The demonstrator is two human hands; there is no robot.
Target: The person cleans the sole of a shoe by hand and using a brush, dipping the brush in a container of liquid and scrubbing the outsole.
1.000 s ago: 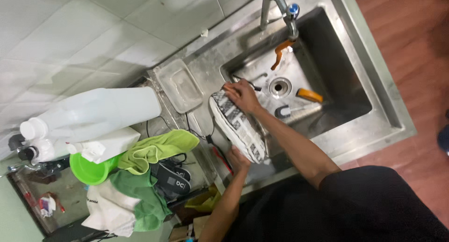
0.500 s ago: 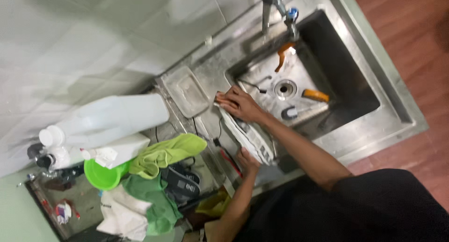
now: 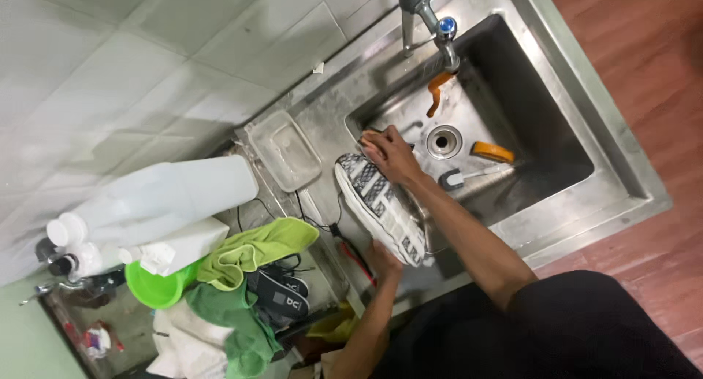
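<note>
I see my right hand pressed down on the toe end of a patterned black-and-white shoe, fingers curled over a small orange thing at the tip; I cannot tell what that thing is. My left hand is at the other end of the shoe, cupped under the heel, with its fingers mostly hidden behind the sole, so I cannot tell how tightly it grips. The shoe lies across the left edge of the steel sink, toe over the basin, heel over the counter side, sole turned toward the camera.

In the basin I see the round drain, an orange-handled brush and a dark-headed white brush lying just beside the drain. The tap stands at the back rim of the sink, and an orange strip hangs below its spout.

On the counter, just beside the shoe's toe, sits an empty clear plastic tub. Farther along lie a big white jug on its side, a white spray bottle, a green bowl, a lime-green cloth, a darker green cloth and a pair of black sandals. A black cord runs over the counter near the shoe
</note>
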